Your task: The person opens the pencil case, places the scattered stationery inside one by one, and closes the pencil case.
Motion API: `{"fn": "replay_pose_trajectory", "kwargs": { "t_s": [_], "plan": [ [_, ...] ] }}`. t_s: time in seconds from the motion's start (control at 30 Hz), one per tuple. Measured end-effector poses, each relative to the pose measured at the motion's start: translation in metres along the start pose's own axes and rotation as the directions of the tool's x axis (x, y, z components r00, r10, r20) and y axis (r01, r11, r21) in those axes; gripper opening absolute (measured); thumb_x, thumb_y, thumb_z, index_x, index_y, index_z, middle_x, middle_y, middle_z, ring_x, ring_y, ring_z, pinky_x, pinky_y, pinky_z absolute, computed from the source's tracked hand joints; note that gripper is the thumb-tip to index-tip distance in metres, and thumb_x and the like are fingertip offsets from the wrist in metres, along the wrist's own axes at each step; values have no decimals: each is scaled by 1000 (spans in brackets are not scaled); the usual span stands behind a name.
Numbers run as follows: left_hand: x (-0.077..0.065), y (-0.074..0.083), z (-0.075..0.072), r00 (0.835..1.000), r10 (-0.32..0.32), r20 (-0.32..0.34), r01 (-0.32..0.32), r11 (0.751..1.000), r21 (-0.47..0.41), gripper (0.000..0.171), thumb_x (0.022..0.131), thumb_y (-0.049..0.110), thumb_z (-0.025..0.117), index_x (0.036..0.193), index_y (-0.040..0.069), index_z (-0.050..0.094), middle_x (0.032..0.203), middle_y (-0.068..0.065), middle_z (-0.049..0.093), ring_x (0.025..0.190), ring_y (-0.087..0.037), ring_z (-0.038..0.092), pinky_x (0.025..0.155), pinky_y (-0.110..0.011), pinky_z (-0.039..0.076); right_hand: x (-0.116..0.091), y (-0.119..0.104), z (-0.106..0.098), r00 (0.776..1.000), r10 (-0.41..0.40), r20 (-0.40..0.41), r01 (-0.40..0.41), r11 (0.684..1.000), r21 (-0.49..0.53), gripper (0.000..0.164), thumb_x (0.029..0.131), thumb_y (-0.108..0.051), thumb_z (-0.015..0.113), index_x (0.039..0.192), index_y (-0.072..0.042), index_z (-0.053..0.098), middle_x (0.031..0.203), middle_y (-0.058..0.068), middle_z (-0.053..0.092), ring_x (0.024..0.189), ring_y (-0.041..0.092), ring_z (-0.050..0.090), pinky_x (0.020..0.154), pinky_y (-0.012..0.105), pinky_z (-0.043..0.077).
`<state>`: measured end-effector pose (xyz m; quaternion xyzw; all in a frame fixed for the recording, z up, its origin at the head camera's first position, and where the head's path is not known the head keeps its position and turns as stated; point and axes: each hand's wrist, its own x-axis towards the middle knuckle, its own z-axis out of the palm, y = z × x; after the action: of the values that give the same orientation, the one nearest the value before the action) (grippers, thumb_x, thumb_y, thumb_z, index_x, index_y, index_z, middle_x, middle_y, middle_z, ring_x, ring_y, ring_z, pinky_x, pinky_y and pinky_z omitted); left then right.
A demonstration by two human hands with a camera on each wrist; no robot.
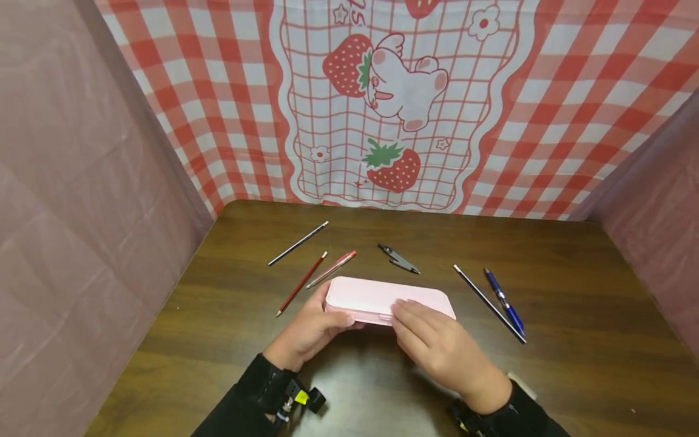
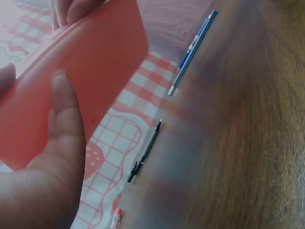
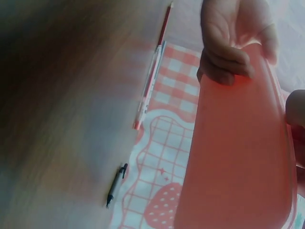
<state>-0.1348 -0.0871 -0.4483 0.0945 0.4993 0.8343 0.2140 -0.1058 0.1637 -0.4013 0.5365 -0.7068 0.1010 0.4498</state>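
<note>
Here, left grip (image 1: 311, 328) holding a pink case (image 1: 366, 294), right grip (image 1: 439, 349) unclenched, fingers (image 1: 417, 317) touching its top.

Up at twelve o'clock, the checked cloth (image 1: 235, 91) bears red lettering (image 1: 357, 13), partly cut off. I can't read it.

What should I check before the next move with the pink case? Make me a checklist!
1. Left hand holding the pink case: ok.
2. Right hand touching the case: ok.
3. Lid closed: ok.
4. Case resting on the table: not ok, it's held above it.
5. Red pen and grey compass apart from the case: ok.
6. Anything inside: cannot tell, the lid hides it.
</note>
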Motion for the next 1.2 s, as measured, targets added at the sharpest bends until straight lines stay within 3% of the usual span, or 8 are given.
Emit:
{"fn": "replay_pose_trajectory", "kwargs": {
  "t_s": [0.17,0.4,0.6,0.87,1.07,1.2],
  "plan": [
    [-2,1,3,1000,-10,-21,9,1000,-15,75,85,-9,66,147,-3,25,122,-16,57,95,-24,69,86,-40,58,1,2,1,999,-45,31,46,999,-29,31,107,3,41,92,5,68,103,24,72,91,37,73,75,42,60],
    [-2,2,5,999,26,-37,-27,999,-36,68,86,-8,65,144,-4,30,119,-15,60,93,-24,71,85,-39,59,3,6,4,995,-83,62,89,992,-93,32,107,6,39,93,7,68,103,25,72,92,38,73,78,44,60],
    [-2,2,6,999,21,-49,-23,999,-32,65,87,-8,64,143,-6,31,118,-16,60,93,-24,71,84,-39,59,2,4,7,993,-57,99,68,992,-103,31,105,6,38,91,8,66,102,25,70,90,38,72,77,45,60],
    [-3,-5,8,999,-24,-47,22,999,-48,68,87,-10,65,144,-5,28,122,-19,57,96,-26,70,85,-41,58,4,2,8,994,72,83,-67,996,-55,29,108,1,40,96,9,65,102,21,70,79,30,71,66,40,60],
    [-2,-4,6,997,-27,-67,24,999,-40,71,86,-10,66,144,-4,27,123,-19,55,96,-26,69,84,-41,59,2,-1,11,997,63,36,-62,998,-15,28,107,-7,48,97,7,70,98,20,72,84,33,73,68,43,60],
    [-2,-3,6,996,-37,-76,34,999,-35,73,86,-9,67,146,-3,26,124,-20,55,96,-27,69,85,-41,59,-3,-1,12,999,21,42,-19,999,-39,31,108,-3,45,100,8,73,100,22,73,87,35,74,70,43,60]
  ]
}}
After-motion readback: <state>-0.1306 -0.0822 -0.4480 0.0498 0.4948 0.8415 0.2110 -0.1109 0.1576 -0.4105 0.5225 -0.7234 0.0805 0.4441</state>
